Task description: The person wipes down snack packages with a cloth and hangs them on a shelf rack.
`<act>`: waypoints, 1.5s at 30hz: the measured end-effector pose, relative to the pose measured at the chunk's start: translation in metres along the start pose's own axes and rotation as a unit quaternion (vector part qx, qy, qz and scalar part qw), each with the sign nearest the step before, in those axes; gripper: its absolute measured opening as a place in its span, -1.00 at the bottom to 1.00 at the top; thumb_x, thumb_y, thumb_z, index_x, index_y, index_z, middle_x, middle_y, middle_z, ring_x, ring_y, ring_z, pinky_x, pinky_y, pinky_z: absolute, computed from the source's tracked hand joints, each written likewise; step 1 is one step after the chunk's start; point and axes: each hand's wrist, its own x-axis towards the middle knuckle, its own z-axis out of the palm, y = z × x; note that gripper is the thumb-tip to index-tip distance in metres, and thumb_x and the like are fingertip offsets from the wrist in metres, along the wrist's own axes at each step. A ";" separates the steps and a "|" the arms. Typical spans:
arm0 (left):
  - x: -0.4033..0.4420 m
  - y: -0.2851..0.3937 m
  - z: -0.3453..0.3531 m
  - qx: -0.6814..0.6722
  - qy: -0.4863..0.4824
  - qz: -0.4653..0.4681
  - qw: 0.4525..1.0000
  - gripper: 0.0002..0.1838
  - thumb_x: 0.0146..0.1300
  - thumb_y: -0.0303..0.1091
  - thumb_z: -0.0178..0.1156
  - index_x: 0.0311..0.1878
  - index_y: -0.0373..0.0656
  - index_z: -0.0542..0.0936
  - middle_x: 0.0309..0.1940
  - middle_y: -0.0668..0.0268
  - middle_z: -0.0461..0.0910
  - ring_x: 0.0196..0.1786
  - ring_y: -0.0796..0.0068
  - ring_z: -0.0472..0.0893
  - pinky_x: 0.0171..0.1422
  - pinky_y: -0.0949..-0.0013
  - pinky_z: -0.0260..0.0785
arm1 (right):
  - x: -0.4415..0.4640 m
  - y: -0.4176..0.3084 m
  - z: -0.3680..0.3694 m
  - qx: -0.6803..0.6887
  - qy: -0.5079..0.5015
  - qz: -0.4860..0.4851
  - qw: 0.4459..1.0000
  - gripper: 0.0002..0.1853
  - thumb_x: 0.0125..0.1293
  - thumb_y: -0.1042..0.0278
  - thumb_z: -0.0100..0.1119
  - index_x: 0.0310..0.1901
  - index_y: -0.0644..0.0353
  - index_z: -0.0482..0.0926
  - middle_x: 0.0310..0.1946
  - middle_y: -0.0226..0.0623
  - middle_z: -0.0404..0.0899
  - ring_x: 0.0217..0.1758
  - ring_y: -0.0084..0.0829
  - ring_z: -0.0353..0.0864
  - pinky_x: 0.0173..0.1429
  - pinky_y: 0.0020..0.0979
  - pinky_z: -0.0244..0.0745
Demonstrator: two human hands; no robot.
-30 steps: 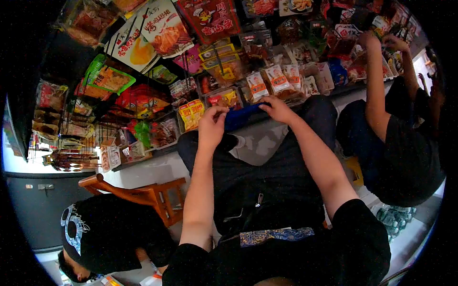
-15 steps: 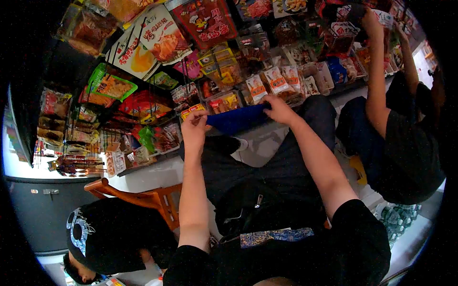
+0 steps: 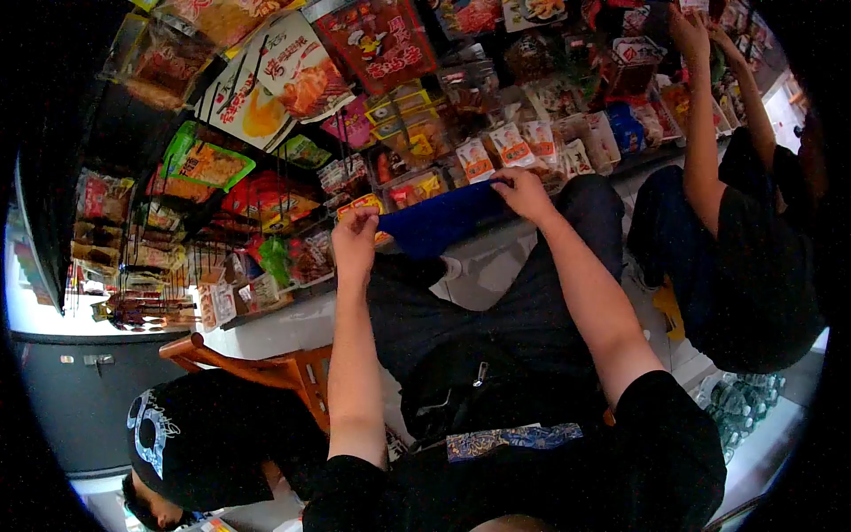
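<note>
Currently, a dark blue piece of cloth [image 3: 443, 220] is stretched between the person's two hands, above the dark-trousered legs and just before the lowest row of packaged food. The left hand [image 3: 354, 244] pinches one upper corner between thumb and fingers; the right hand [image 3: 530, 197] grips the opposite end likewise, so the top edge runs nearly taut while the middle sags downward.

Behind the cloth, clear trays of snacks crowd the display: white-and-orange packets [image 3: 511, 145] near the right hand, and a yellow-and-red packet [image 3: 359, 207] just behind the left, partly hidden by it. Higher up hang a green-edged orange pouch [image 3: 208, 161] and a large red packet with a cartoon chef [image 3: 377, 44].

To the right, a crouching co-worker in a black shirt [image 3: 764, 279] reaches both arms up to the goods. At lower left, another person in a black printed shirt [image 3: 226, 434] sits close by a brown wooden chair [image 3: 306, 381]. Greenish clear plastic bottles [image 3: 749, 403] lie at far right.
</note>
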 end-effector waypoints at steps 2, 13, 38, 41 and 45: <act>0.004 -0.002 -0.002 -0.008 -0.003 0.007 1.000 -0.92 0.25 -0.58 0.10 -0.25 -0.29 0.57 -0.35 0.34 0.57 -0.25 0.61 0.51 -0.11 0.52 0.35 | -0.003 -0.008 -0.007 0.004 -0.007 0.030 1.000 -0.61 0.20 0.10 0.21 -0.02 0.15 0.57 -0.07 -0.04 0.56 0.03 -0.05 0.52 0.12 -0.18 0.40; 0.020 -0.014 -0.002 -0.080 -0.023 0.017 0.996 -0.91 0.26 -0.61 0.07 -0.20 -0.30 0.53 -0.33 0.37 0.54 -0.25 0.63 0.49 -0.12 0.55 0.34 | 0.012 0.027 0.011 0.097 -0.008 0.044 0.994 -0.34 0.32 -0.10 0.02 0.25 0.29 0.30 0.21 -0.04 0.37 0.04 -0.09 0.55 0.15 -0.19 0.42; 0.022 -0.020 -0.018 -0.191 -0.068 -0.097 0.975 -0.87 0.23 -0.63 0.07 -0.17 -0.25 0.52 -0.22 0.27 0.56 -0.19 0.51 0.53 -0.10 0.49 0.38 | 0.008 0.015 -0.001 0.225 -0.100 0.108 0.963 -0.58 0.34 0.14 0.09 0.11 0.25 0.42 -0.15 -0.31 0.54 -0.15 -0.46 0.55 -0.07 -0.40 0.46; 0.023 -0.025 -0.020 -0.291 -0.112 -0.152 0.938 -0.83 0.22 -0.64 0.08 -0.14 -0.23 0.51 -0.14 0.20 0.56 -0.14 0.43 0.54 -0.10 0.44 0.40 | -0.001 -0.007 -0.012 0.370 -0.102 0.191 0.903 -0.55 0.33 0.18 0.10 0.14 0.29 0.37 -0.08 -0.25 0.50 -0.10 -0.38 0.55 0.02 -0.34 0.47; 0.021 -0.034 -0.023 -0.381 -0.192 -0.185 0.885 -0.79 0.20 -0.64 0.10 -0.11 -0.19 0.50 -0.02 0.12 0.54 -0.07 0.38 0.55 -0.14 0.43 0.41 | -0.005 -0.010 -0.015 0.465 -0.089 0.193 0.860 -0.68 0.32 0.27 0.07 0.00 0.31 0.41 -0.08 -0.22 0.47 -0.07 -0.32 0.53 0.06 -0.26 0.48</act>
